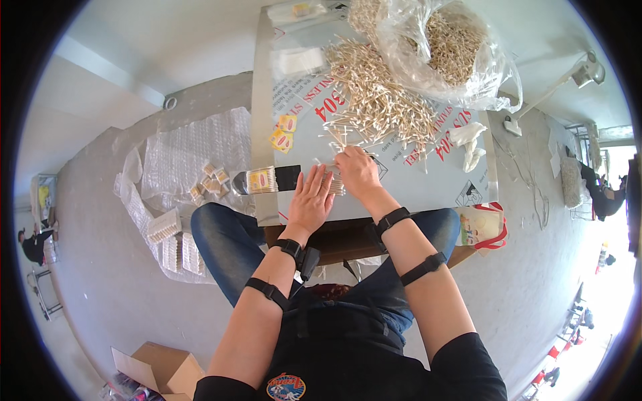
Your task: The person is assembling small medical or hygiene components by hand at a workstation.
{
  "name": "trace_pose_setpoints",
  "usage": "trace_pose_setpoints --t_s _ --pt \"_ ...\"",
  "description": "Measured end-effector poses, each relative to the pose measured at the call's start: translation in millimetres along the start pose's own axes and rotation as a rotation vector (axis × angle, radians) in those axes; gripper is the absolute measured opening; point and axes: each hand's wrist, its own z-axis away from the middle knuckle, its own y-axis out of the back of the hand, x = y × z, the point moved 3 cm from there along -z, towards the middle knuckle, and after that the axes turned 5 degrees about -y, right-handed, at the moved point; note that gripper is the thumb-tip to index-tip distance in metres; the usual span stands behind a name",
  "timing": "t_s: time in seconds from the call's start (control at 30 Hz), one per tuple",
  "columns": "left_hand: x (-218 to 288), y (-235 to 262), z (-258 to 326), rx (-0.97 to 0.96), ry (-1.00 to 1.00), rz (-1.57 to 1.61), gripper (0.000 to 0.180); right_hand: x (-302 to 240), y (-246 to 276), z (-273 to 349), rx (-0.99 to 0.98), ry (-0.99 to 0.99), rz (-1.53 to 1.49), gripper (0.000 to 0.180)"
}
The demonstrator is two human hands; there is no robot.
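Observation:
My left hand lies flat with fingers stretched over a row of cotton swabs near the table's front edge. Just right of it, my right hand has its fingers curled together at a few loose swabs; the exact grip is partly hidden. Left of my left hand is a black strip, and beside it a small pack of cotton swabs with a yellow label. A big loose pile of cotton swabs spreads beyond my hands. Yellow labels lie at the table's left side.
A clear plastic bag full of swabs stands at the back right, with a crumpled white glove nearer me. Bubble wrap on the floor at left bears several swab packs. An opened cardboard box sits lower left.

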Motion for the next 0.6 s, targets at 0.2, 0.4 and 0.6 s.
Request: trace_pose_setpoints --t_s 0.2,0.4,0.6 --pt "-2 -2 2 -0.015 0.001 -0.027 0.059 28 5 -3 0.016 -0.207 0.0 0.007" --pt "-2 -2 1 -0.007 0.002 -0.006 0.059 30 12 -3 0.221 -0.276 0.005 0.01" --pt "-3 -2 2 0.016 -0.015 -0.008 0.054 -19 -12 -15 -0.201 -0.215 0.005 0.018"
